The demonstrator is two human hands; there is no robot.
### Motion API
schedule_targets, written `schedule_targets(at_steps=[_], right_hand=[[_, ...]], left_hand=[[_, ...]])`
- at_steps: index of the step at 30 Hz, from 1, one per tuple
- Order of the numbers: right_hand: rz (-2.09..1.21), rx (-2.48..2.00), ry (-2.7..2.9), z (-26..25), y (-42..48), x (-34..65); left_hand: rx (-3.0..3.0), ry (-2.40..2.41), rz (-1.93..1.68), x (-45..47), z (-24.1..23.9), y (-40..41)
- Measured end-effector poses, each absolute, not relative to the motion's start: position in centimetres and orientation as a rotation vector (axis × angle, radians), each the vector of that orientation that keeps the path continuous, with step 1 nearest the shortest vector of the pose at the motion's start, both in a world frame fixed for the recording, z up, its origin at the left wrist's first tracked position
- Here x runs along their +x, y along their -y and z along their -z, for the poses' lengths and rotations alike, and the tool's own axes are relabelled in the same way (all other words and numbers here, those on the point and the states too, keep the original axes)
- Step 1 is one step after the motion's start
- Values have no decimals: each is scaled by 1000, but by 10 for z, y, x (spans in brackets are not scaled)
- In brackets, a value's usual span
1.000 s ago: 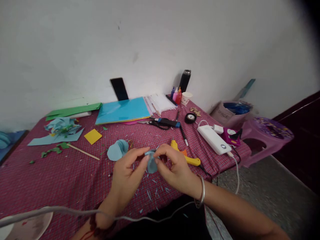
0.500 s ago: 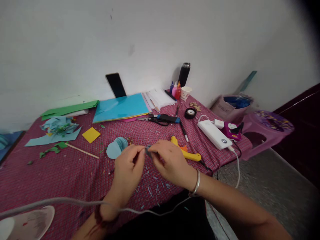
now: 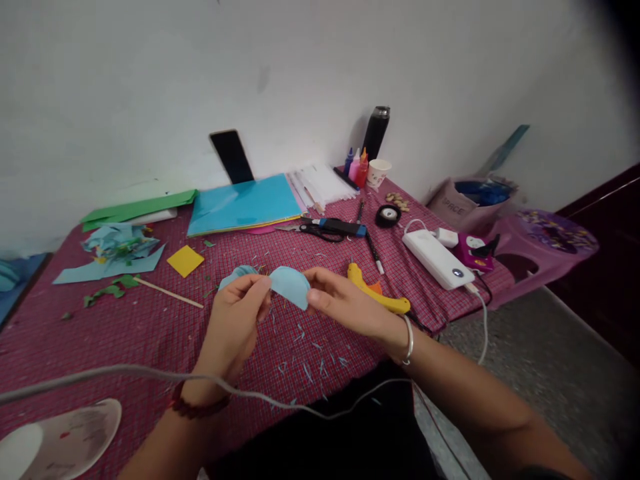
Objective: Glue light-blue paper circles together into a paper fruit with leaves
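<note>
A light blue piece of paper (image 3: 290, 285), half-round in outline, is stretched between my two hands above the table. My left hand (image 3: 239, 317) pinches its left end between thumb and fingers. At the other end, my right hand (image 3: 350, 303) grips the paper with the thumb in front and fingers behind. Partly hidden behind my left hand lie more light blue paper rounds (image 3: 240, 272). Thin blue paper slivers (image 3: 307, 370) are scattered on the checked cloth below. Just right of my right hand rests a yellow glue gun (image 3: 385, 299).
Scissors (image 3: 320, 231), a marker (image 3: 375, 253) and black tape (image 3: 388, 215) lie beyond my hands. To the left are a wooden stick (image 3: 170, 292), a yellow square (image 3: 185, 261) and crumpled paper (image 3: 120, 243). A white power bank (image 3: 437, 260) sits right. A pale cable (image 3: 150, 373) crosses before me.
The paper between my hands now shows its broad half-round face, where before only a dark narrow edge was visible. My hands have moved slightly apart, and the view has shifted a little.
</note>
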State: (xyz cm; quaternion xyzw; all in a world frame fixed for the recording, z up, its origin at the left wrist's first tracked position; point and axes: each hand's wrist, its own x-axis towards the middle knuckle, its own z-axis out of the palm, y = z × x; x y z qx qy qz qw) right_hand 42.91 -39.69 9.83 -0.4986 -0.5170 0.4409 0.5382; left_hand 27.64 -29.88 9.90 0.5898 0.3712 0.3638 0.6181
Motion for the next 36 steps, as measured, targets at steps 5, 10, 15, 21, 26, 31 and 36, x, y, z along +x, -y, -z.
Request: schedule_targets(at_steps=[5,10,15,21,26,31,36], right_hand=[[-1316,-1193,1086,-92,395,421],[-1443,-1167,960,-85,398,419],[-1525,-1087,883,-74,397,417],[-1525,-1042,898,-70,401,413],[-1217,-990,916,-73,410,407],[-1010,-832,1045,-69,415,400],[-938,-973,1023,-66,415,391]], left_hand=[[1278,-892,-798,275,-102,301],[1278,-866,-772,270,-102,307],[1308,-844,-714,266,-101,317],[1212,-857,-708,270,-103,322],[1069,-855,-728,272,-99,323],[896,-828,-695,273,-90,328],[754,-774,-657,275,-82,338]])
